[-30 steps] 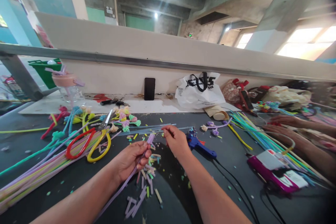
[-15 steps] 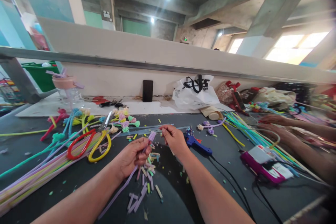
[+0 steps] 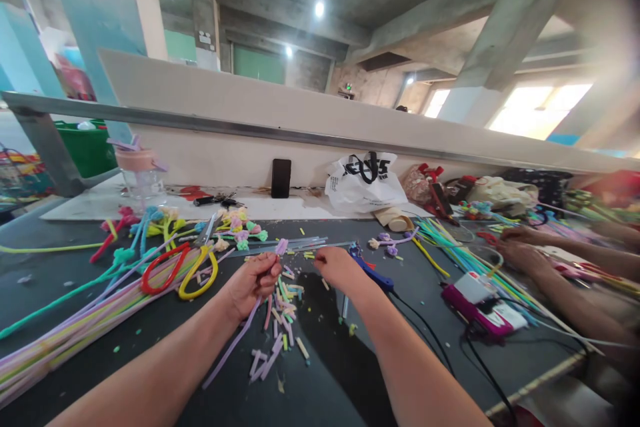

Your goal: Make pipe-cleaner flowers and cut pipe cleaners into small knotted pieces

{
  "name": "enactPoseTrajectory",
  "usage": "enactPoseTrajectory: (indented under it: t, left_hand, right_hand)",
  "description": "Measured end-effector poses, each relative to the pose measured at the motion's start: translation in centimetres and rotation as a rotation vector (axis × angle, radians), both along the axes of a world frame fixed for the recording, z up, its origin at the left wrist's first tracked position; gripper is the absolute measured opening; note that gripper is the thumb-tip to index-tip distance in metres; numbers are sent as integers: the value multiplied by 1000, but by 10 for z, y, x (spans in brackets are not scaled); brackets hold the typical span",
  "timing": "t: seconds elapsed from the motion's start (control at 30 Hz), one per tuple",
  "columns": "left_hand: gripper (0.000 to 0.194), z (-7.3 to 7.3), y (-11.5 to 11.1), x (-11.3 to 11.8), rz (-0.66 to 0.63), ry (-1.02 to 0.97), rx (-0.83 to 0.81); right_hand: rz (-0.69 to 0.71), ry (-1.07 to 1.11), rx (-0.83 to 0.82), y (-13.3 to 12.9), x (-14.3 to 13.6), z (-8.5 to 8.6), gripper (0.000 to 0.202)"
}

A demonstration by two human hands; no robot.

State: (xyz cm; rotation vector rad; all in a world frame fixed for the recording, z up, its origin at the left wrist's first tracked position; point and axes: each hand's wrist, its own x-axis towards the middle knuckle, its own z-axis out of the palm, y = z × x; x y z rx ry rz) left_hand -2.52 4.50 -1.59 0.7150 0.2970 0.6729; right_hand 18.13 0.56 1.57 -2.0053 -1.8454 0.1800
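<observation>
My left hand [image 3: 257, 280] is closed in a pinch around a purple pipe cleaner [image 3: 281, 247]. Its fuzzy, bunched end sticks up above the fingertips, and the long stem [image 3: 233, 345] trails below my palm to the table. To the right of it, my right hand [image 3: 336, 267] is curled with the fingers together, apart from the purple piece; anything inside is hidden. A blue glue gun [image 3: 373, 271] lies just beyond my right wrist. Short cut pipe cleaner pieces [image 3: 283, 310] are scattered between my forearms.
Red-and-yellow-handled scissors [image 3: 197, 273] lie on a bundle of long pipe cleaners [image 3: 75, 340] at left. Clear glue sticks [image 3: 300, 243] lie behind my hands. A magenta power strip [image 3: 475, 310] with cords stands right, near another person's hands [image 3: 523, 250]. A phone [image 3: 281, 178] leans at the back.
My right hand has drawn its extended fingers in and now curls downward. The purple bunched end stands slightly higher and left. The whole view has shifted a little.
</observation>
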Motion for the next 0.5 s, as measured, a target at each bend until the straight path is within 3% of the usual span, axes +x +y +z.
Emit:
enactPoseTrajectory:
  t: [0.17,0.3,0.4,0.5]
  left_hand:
    - [22,-1,2,-1,30,-28,8]
    - [23,-3,4,-3,35,-42,25]
    - [21,-4,2,-2,51,-60,39]
    - [21,-4,-1,0,54,-70,49]
  right_hand:
    - [128,-33,-100,-21,-32,-3,14]
    - [130,-54,-101,-29,-57,-2,16]
    - [51,-102,-68,-29,-48,9,20]
    - [-107,-177,-59,-36,-12,20,24]
